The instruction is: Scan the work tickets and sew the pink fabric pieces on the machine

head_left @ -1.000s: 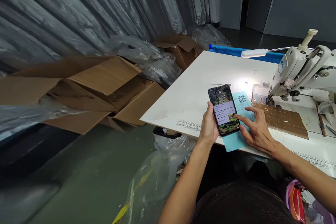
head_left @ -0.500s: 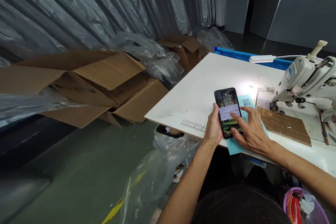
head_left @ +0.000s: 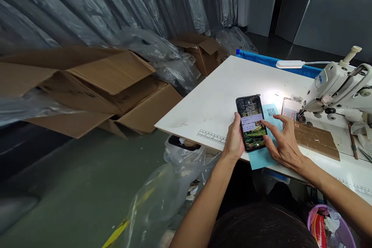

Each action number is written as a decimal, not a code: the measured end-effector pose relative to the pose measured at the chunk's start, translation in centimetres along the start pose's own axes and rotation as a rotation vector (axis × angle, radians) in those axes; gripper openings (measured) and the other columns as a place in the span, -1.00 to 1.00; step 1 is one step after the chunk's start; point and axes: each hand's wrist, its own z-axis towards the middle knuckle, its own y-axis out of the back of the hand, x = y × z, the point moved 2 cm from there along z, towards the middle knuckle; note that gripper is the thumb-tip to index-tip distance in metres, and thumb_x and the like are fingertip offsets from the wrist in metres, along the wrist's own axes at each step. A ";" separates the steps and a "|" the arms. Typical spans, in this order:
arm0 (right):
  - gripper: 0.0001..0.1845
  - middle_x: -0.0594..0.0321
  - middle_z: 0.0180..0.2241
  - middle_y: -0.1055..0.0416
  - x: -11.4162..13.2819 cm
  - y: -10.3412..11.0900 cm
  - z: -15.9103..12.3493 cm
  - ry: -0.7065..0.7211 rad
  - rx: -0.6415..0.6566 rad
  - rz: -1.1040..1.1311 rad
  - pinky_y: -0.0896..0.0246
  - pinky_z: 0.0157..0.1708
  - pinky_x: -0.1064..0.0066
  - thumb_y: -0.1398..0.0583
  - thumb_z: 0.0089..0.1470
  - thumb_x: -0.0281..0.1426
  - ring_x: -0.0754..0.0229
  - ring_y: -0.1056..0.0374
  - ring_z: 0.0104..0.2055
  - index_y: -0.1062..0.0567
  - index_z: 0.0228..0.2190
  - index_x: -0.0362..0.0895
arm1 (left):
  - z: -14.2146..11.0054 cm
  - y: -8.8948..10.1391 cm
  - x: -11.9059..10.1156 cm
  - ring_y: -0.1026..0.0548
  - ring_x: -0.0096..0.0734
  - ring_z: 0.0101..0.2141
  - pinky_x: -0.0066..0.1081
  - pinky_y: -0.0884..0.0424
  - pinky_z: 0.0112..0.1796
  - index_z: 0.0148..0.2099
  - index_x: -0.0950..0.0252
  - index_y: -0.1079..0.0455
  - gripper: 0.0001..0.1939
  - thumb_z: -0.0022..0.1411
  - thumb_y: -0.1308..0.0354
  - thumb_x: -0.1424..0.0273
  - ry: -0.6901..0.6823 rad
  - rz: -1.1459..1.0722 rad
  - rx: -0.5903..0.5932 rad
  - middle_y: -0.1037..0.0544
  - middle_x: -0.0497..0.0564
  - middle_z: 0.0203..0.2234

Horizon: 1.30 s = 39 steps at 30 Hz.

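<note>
A black smartphone [head_left: 252,123] with a lit lock screen is held upright over the front edge of the white table. My left hand [head_left: 234,139] grips it along its left side, thumb at the edge and the other fingers hidden behind. My right hand [head_left: 283,143] has its fingers apart, the index fingertip at the right side of the screen and the thumb near its lower right edge. Under the phone and right hand lies a light blue sheet [head_left: 258,159] with a printed QR code, partly covered.
A white sewing machine [head_left: 328,89] stands at the right of the white table [head_left: 209,97], with brown card [head_left: 316,139] before it. Open cardboard boxes [head_left: 116,93] and clear plastic bags [head_left: 157,201] lie left. A pink bin [head_left: 345,224] sits below right.
My right index finger has moved from the middle of the screen to its right edge, and the hand has drawn slightly right. The notifications on the screen have shifted. The view has turned slightly.
</note>
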 end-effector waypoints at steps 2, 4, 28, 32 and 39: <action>-0.61 -0.08 0.07 -0.07 0.3 -0.1 0.3 0.019 -0.018 0.000 -0.21 0.02 -0.08 0.00 0.30 -0.33 -0.11 -0.11 0.10 -0.31 0.11 -0.11 | -0.1 -0.1 -0.1 -0.56 -0.18 -0.02 -0.29 -0.39 0.09 -0.19 0.37 -0.54 -0.61 0.37 -0.04 0.15 -0.001 0.002 -0.001 -0.66 0.13 -0.23; -0.61 -0.10 0.07 -0.08 0.6 -0.4 0.6 0.035 -0.021 -0.008 -0.22 0.01 -0.06 -0.01 0.30 -0.32 -0.11 -0.11 0.08 -0.31 0.10 -0.14 | -0.1 -0.1 -0.1 -0.57 -0.21 -0.04 -0.30 -0.39 0.08 -0.17 0.37 -0.54 -0.60 0.39 -0.02 0.17 0.000 0.006 -0.008 -0.66 0.13 -0.22; -0.60 -0.08 0.07 -0.11 -0.2 -0.8 2.0 -0.015 -0.097 0.018 -0.22 0.05 -0.06 -0.01 0.29 -0.33 -0.10 -0.12 0.11 -0.37 0.11 -0.10 | -0.2 0.0 -0.1 -0.56 -0.18 -0.02 -0.25 -0.43 0.07 -0.12 0.38 -0.53 -0.59 0.38 -0.03 0.15 0.019 -0.016 0.040 -0.65 0.14 -0.21; -0.52 -0.12 0.10 -0.09 -1.3 -1.3 5.9 0.017 -0.010 0.015 -0.20 0.06 -0.11 0.01 0.31 -0.25 -0.15 -0.09 0.14 -0.33 0.18 -0.11 | -0.2 0.0 -0.1 -0.53 -0.17 0.03 -0.23 -0.40 0.11 -0.03 0.35 -0.51 -0.62 0.34 -0.09 0.16 0.011 -0.026 0.046 -0.64 0.13 -0.13; -0.59 -0.12 0.13 -0.12 -0.9 -0.5 5.2 0.133 0.103 0.001 -0.18 0.08 -0.18 -0.02 0.30 -0.24 -0.20 -0.04 0.19 -0.48 0.04 -0.14 | -0.1 0.1 0.0 -0.57 -0.16 -0.03 -0.25 -0.42 0.08 -0.14 0.36 -0.54 -0.62 0.34 -0.09 0.15 0.001 -0.021 0.035 -0.65 0.14 -0.18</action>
